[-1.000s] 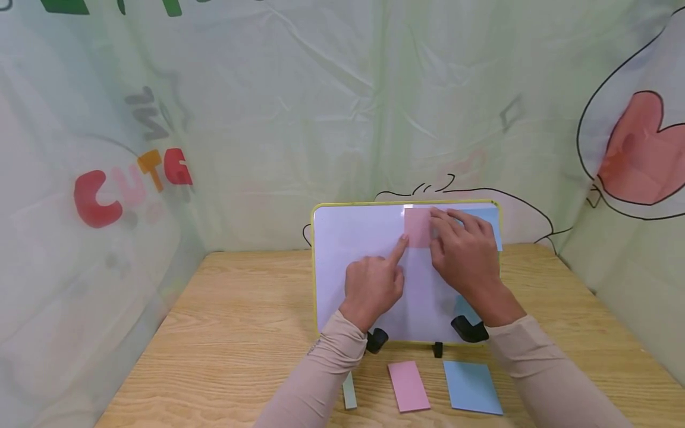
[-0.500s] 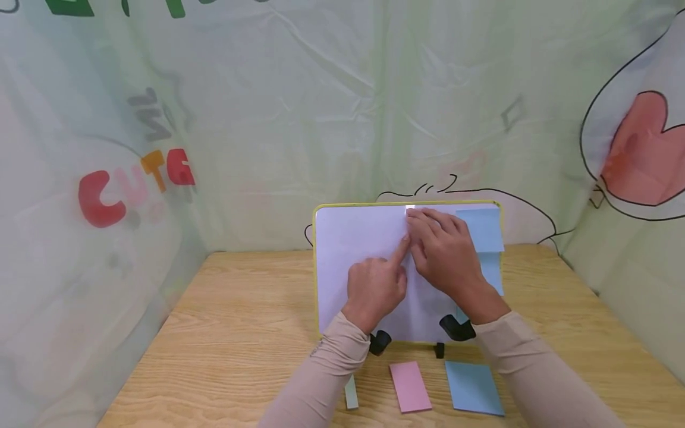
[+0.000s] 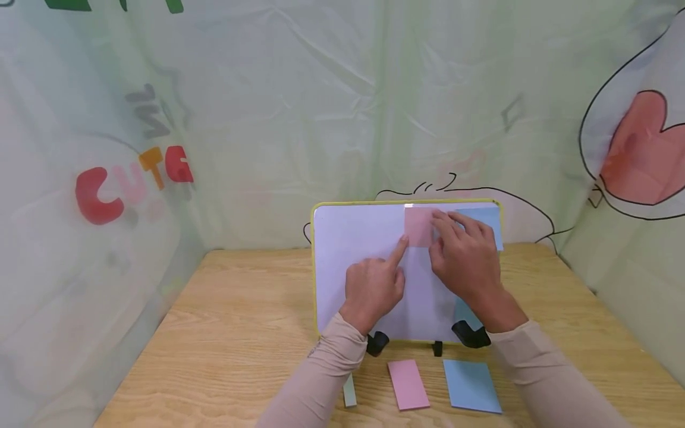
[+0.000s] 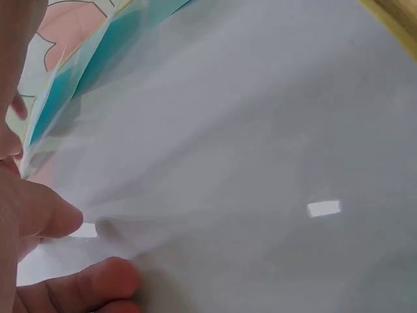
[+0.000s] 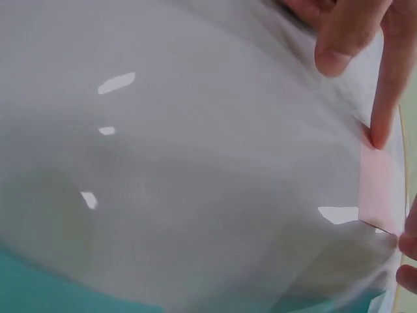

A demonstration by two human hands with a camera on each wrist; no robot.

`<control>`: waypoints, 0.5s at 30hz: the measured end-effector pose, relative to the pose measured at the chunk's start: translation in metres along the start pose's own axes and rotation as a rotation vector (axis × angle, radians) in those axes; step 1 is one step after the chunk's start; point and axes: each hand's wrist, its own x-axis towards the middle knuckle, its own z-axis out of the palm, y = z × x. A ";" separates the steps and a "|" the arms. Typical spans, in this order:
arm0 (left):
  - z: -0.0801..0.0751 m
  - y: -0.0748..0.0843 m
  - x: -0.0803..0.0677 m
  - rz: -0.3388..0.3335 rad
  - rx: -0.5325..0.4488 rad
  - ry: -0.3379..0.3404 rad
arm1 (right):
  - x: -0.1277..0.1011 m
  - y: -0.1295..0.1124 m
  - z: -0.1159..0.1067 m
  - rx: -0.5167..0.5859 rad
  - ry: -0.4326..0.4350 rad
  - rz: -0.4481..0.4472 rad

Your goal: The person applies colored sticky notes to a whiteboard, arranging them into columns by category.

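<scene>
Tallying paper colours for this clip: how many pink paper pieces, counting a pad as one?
2: one pink note on the whiteboard, by the left hand and right hand; one pink pad on the table in front. Those hands could hide more.

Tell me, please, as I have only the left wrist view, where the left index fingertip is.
Observer: In the head view, the left hand has its index fingertip at the lower left corner of the pink note on the whiteboard.
Operator: Thank you; what lies on the table in front of the whiteboard?
Observer: A pink pad, with a blue pad to its right.
Operator: And could you say what is at the whiteboard's lower edge?
Observer: A black holder shows there, near the right sleeve.
</scene>
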 end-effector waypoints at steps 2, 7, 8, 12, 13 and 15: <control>0.002 0.000 -0.002 -0.002 -0.017 0.006 | -0.004 -0.003 -0.001 0.036 0.019 -0.004; 0.003 -0.002 -0.008 -0.003 -0.041 0.022 | -0.013 -0.011 -0.003 0.108 0.023 -0.015; 0.002 -0.003 -0.010 -0.001 -0.050 0.024 | -0.016 -0.012 -0.004 0.121 0.027 -0.015; 0.001 -0.003 -0.023 0.020 -0.103 0.044 | -0.027 -0.020 -0.006 0.181 0.053 -0.019; 0.001 -0.002 -0.027 0.028 -0.120 0.046 | -0.031 -0.022 -0.007 0.198 0.060 -0.023; 0.001 -0.001 -0.035 0.047 -0.148 0.047 | -0.039 -0.026 -0.009 0.236 0.065 -0.027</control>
